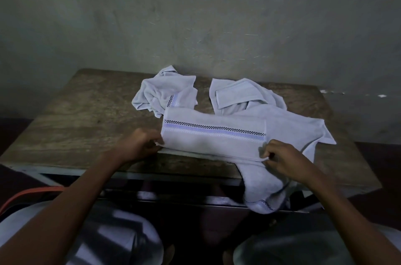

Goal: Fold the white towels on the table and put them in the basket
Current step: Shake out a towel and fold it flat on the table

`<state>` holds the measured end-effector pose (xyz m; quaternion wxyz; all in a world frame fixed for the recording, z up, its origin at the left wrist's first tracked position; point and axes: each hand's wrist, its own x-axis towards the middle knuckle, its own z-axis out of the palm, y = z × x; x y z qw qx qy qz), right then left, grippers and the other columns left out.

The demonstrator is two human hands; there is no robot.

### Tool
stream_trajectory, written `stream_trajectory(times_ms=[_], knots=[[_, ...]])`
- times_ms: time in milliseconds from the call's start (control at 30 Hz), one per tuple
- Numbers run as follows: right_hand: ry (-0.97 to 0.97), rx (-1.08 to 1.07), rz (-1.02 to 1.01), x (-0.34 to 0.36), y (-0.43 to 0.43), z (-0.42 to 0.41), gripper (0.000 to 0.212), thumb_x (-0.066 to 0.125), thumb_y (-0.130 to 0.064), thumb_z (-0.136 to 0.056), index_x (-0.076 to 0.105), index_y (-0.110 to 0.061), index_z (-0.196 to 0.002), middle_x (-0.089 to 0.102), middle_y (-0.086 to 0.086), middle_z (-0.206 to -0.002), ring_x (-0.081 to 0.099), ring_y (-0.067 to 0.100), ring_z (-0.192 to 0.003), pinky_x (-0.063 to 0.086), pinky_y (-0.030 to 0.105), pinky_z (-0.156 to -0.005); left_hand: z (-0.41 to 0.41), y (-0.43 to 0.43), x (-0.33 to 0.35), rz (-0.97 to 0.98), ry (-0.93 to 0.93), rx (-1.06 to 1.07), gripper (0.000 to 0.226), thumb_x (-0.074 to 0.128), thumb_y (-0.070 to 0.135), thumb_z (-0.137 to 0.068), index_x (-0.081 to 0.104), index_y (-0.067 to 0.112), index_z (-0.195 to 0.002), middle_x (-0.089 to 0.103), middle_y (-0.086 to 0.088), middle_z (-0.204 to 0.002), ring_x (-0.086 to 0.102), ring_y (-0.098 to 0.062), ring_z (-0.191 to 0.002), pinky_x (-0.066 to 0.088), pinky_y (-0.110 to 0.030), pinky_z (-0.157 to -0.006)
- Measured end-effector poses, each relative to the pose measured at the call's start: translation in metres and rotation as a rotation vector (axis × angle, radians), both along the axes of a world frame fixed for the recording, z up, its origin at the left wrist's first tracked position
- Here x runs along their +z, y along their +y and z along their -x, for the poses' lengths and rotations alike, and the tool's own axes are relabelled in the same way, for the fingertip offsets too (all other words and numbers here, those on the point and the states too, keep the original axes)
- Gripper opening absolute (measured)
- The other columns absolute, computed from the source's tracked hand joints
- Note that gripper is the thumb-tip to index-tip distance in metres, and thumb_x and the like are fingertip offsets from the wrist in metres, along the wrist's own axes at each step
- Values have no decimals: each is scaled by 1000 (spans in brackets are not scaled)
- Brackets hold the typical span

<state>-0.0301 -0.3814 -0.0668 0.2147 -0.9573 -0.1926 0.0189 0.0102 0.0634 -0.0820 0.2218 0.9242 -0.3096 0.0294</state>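
Note:
A folded white towel (212, 136) with a blue band and a black checked stripe lies across the near part of the wooden table (82, 117). My left hand (138, 145) pinches its near left corner. My right hand (284, 160) pinches its near right corner. Under it lies another white towel (295, 128) whose end hangs over the table's front edge. A crumpled white towel (160, 91) sits at the back middle, and one more (240, 93) at the back right. No basket is in view.
A grey wall (195, 15) stands right behind the table. An orange strap or hose (28, 194) shows at the lower left, beside my knees in light trousers (112, 234). The table's left half shows bare wood.

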Motion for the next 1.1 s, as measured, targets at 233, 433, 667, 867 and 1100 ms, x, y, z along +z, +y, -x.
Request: stream_trajectory(times_ms=[233, 433, 667, 867, 1100], knots=[[6, 31, 100, 5, 0, 10, 23, 74, -33, -72, 62, -30, -91, 58, -12, -90, 58, 8, -83, 49, 29, -70, 4, 5, 7, -65, 16, 8, 42, 57, 54, -76, 68, 27, -106, 68, 8, -83, 62, -10, -70, 52, -30, -64], [41, 47, 177, 4, 2, 3, 30, 75, -36, -76, 59, -25, -99, 54, -11, -92, 53, 9, -88, 43, 27, -74, 7, 3, 7, -177, -211, -6, 36, 49, 47, -80, 70, 28, -103, 69, 8, -86, 66, -14, -75, 45, -21, -64], [-55, -7, -9, 20, 5, 0, 21, 71, -17, -75, 66, -26, -93, 63, -11, -88, 59, 3, -79, 46, 20, -68, -2, -7, 25, 4, -287, 63, 16, 49, 31, -85, 57, 20, -93, 59, 1, -82, 52, -15, -73, 46, -31, -63], [-161, -287, -586, 98, 0, -19, 32, 61, 1, -85, 65, -30, -83, 66, -25, -77, 56, -2, -68, 43, 7, -64, -15, -26, 102, 636, -90, 230, 12, 55, 27, -91, 61, 37, -94, 67, 14, -90, 59, 5, -79, 46, -11, -74], [-223, -346, -721, 116, 13, -45, 27, 57, -6, -91, 64, -32, -87, 66, -16, -76, 54, 2, -68, 45, 15, -65, -35, -38, 122, 648, -169, 316, 18, 52, 35, -92, 61, 51, -90, 64, 34, -91, 58, 10, -84, 43, -9, -77]])
